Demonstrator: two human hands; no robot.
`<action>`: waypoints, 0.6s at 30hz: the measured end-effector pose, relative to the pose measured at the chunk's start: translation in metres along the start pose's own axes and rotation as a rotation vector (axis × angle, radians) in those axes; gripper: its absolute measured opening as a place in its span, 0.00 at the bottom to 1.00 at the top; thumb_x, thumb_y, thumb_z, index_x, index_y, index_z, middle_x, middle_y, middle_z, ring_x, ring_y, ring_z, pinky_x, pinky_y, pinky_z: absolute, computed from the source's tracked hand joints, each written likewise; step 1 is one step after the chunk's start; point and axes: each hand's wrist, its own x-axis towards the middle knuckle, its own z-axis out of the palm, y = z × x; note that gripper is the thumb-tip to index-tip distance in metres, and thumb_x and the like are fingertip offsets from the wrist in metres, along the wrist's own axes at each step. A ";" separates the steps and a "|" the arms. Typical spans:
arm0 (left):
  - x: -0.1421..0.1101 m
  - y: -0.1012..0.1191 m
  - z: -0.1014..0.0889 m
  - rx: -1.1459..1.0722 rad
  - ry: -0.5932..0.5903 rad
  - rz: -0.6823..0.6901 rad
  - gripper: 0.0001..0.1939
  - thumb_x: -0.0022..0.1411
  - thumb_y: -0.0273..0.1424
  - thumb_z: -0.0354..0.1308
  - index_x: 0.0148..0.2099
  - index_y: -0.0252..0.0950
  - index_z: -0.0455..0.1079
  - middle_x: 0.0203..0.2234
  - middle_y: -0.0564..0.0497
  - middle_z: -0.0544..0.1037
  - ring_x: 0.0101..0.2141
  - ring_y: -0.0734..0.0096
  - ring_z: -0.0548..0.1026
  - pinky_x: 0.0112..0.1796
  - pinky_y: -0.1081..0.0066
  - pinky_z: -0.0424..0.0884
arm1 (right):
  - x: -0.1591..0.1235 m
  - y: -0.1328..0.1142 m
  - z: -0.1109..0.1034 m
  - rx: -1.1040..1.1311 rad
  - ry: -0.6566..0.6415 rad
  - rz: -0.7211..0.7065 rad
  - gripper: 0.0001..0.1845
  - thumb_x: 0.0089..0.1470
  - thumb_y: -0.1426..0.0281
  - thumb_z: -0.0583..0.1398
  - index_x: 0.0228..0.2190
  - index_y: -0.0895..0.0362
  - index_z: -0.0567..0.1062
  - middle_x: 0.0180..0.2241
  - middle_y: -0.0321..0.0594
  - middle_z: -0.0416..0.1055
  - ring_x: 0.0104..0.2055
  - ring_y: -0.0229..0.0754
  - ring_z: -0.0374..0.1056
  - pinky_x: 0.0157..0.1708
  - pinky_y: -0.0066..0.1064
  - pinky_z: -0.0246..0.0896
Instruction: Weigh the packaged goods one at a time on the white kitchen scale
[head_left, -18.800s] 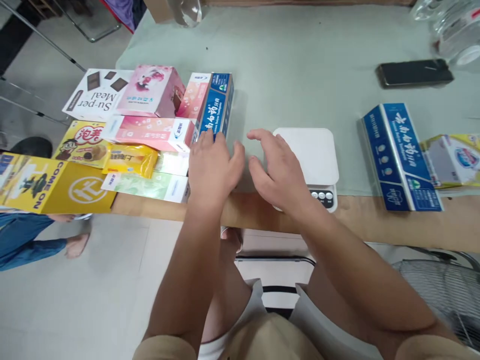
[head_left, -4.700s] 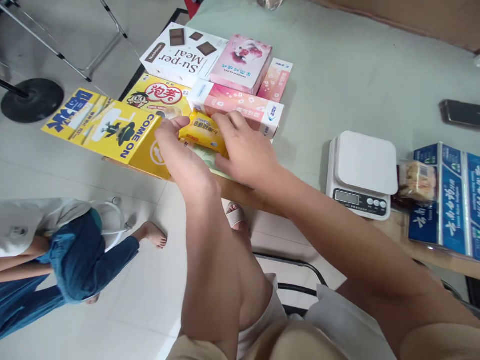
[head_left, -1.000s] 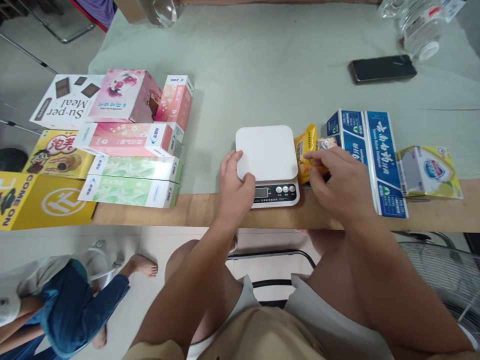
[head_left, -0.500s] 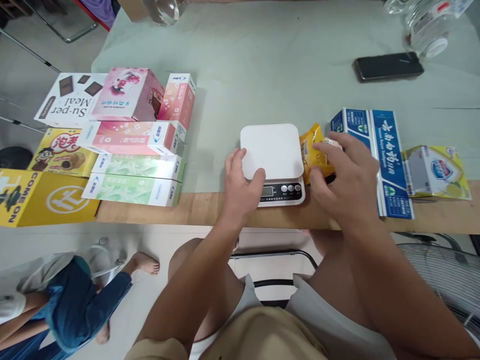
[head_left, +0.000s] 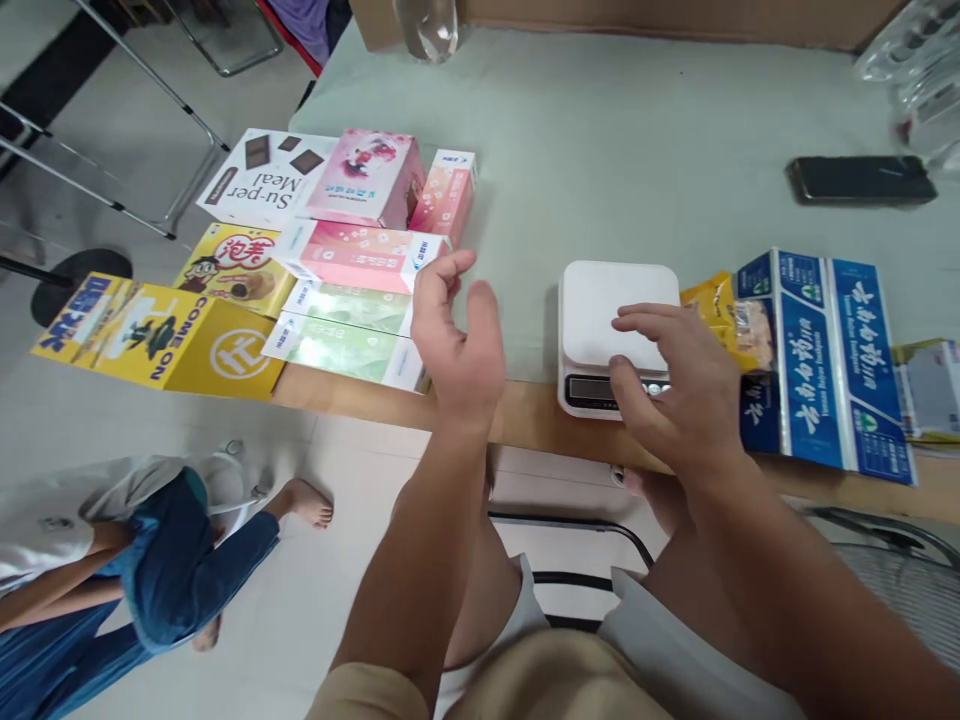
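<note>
Held the left hand wide and empty near green boxes, the right hand likewise over the white scale. Had a yellow packet and blue boxes to its right, seemingly done; had green and pink boxes at left, seemingly remaining.

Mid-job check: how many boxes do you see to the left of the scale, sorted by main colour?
Pink boxes: 3
Green boxes: 2
Yellow boxes: 2
White box: 1
Total: 8 in view; anything hidden underneath isn't counted.
</note>
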 end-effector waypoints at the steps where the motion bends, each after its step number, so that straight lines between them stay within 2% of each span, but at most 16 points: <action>1: 0.004 0.001 -0.006 -0.003 0.039 -0.026 0.09 0.70 0.33 0.50 0.50 0.43 0.67 0.49 0.48 0.78 0.57 0.63 0.75 0.63 0.61 0.69 | 0.004 -0.007 0.006 0.023 -0.029 -0.009 0.14 0.59 0.73 0.58 0.46 0.51 0.76 0.47 0.47 0.81 0.51 0.54 0.79 0.52 0.49 0.74; 3: 0.012 0.000 -0.016 -0.043 0.121 -0.109 0.13 0.72 0.33 0.44 0.52 0.43 0.67 0.54 0.48 0.77 0.63 0.64 0.71 0.67 0.60 0.66 | 0.017 -0.020 0.023 0.070 -0.096 -0.032 0.15 0.59 0.73 0.58 0.47 0.52 0.75 0.48 0.48 0.81 0.52 0.54 0.78 0.52 0.48 0.74; 6: 0.023 -0.003 -0.025 -0.124 0.198 -0.253 0.19 0.74 0.34 0.37 0.59 0.45 0.64 0.67 0.49 0.69 0.74 0.66 0.58 0.72 0.58 0.60 | 0.047 -0.039 0.057 0.105 -0.224 -0.055 0.19 0.57 0.71 0.59 0.51 0.53 0.74 0.53 0.51 0.78 0.57 0.56 0.75 0.55 0.50 0.72; 9: 0.028 -0.007 -0.030 -0.155 0.157 -0.358 0.23 0.77 0.38 0.33 0.67 0.49 0.57 0.75 0.55 0.57 0.78 0.72 0.46 0.75 0.58 0.55 | 0.082 -0.051 0.097 0.117 -0.350 -0.052 0.27 0.54 0.70 0.63 0.56 0.53 0.72 0.60 0.51 0.75 0.63 0.57 0.70 0.61 0.53 0.69; 12: 0.029 -0.008 -0.035 -0.169 0.138 -0.391 0.25 0.77 0.39 0.34 0.72 0.44 0.52 0.79 0.53 0.48 0.78 0.75 0.40 0.76 0.61 0.51 | 0.108 -0.056 0.132 0.173 -0.468 -0.069 0.34 0.53 0.66 0.67 0.61 0.53 0.69 0.65 0.50 0.70 0.67 0.56 0.66 0.62 0.51 0.68; 15: 0.029 -0.008 -0.038 -0.156 0.162 -0.417 0.26 0.78 0.40 0.34 0.73 0.41 0.51 0.79 0.50 0.47 0.79 0.72 0.40 0.76 0.62 0.53 | 0.118 -0.059 0.151 0.193 -0.503 -0.052 0.33 0.55 0.64 0.68 0.61 0.51 0.70 0.65 0.47 0.72 0.65 0.56 0.70 0.60 0.50 0.70; 18: 0.025 -0.005 -0.038 -0.140 0.186 -0.369 0.25 0.80 0.40 0.30 0.72 0.43 0.53 0.77 0.50 0.53 0.78 0.68 0.49 0.73 0.60 0.59 | 0.113 -0.065 0.148 0.184 -0.491 -0.002 0.27 0.56 0.65 0.68 0.57 0.50 0.74 0.60 0.45 0.77 0.57 0.54 0.75 0.55 0.48 0.73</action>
